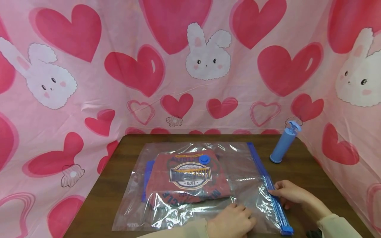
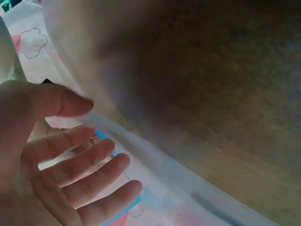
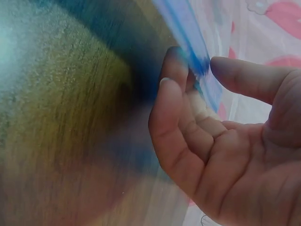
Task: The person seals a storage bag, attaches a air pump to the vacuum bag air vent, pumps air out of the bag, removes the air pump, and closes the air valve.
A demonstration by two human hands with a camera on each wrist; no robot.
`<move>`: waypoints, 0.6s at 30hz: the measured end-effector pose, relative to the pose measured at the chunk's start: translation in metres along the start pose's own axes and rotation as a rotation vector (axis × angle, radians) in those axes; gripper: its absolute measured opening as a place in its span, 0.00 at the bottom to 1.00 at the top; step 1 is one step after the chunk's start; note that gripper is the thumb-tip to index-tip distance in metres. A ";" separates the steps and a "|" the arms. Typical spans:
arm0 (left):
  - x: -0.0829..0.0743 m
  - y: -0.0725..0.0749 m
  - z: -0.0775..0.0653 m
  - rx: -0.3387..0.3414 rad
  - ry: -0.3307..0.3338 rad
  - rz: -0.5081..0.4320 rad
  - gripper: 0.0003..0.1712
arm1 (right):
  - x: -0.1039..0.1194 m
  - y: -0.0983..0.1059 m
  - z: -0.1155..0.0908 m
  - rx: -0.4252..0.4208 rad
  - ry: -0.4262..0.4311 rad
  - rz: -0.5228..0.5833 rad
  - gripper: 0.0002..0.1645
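right hand (image 1: 290, 193) pinches one clear bag (image 1: 245, 168) at its three o'clock; left hand (image 1: 230, 219), fingers loose, at five; one red garment (image 1: 190, 177) inside; one blue pump (image 1: 283, 145) at two

Lg. clear plastic bag (image 1: 244, 158) lies flat on the bench (image 1: 102, 198), shiny & wrinkled, esp. nr. the zip. Blue zip strip (image 1: 258, 162) runs along its R edge, far end to near; blue slider (image 1: 287, 230) at the near end. Round blue valve (image 1: 204, 160) on the top sheet, over the far part of a folded red garment (image 1: 187, 191) inside. Garment sits L of ctr., w/ a badge-type print, "1973" upside down in head view; blue piece (image 1: 148, 178) peeks out at its L side. R grip (image 1: 290, 193) pinches the zip edge; L grip (image 1: 232, 220) is over the bag's near edge, fingers loose.
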State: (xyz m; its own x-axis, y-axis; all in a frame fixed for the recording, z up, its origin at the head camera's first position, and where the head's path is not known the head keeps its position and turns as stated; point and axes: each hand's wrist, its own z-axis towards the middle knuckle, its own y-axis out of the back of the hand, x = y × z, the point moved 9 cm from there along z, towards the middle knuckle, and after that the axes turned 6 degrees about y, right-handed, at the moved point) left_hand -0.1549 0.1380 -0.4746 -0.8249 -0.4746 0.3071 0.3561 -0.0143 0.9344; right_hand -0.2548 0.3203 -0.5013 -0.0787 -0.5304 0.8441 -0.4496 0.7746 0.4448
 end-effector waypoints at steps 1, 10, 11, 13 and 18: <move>0.000 0.001 -0.001 -0.005 0.007 -0.002 0.10 | 0.000 -0.001 -0.002 0.005 0.007 0.015 0.15; 0.002 0.020 -0.011 -0.155 0.018 0.051 0.03 | 0.007 0.000 -0.014 0.008 0.051 0.091 0.10; 0.002 0.021 -0.013 -0.164 0.017 0.059 0.04 | 0.008 -0.001 -0.015 0.011 0.056 0.102 0.10; 0.002 0.023 -0.016 -0.170 0.012 0.073 0.04 | 0.009 -0.001 -0.016 0.014 0.058 0.120 0.11; 0.001 0.023 -0.022 -0.136 -0.004 0.059 0.07 | 0.014 -0.004 -0.021 0.022 0.077 0.151 0.12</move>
State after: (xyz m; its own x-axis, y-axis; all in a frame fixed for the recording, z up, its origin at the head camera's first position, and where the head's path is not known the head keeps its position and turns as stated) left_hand -0.1380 0.1177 -0.4568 -0.8023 -0.4748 0.3618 0.4600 -0.1055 0.8816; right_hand -0.2354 0.3172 -0.4851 -0.0783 -0.3800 0.9217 -0.4575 0.8351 0.3055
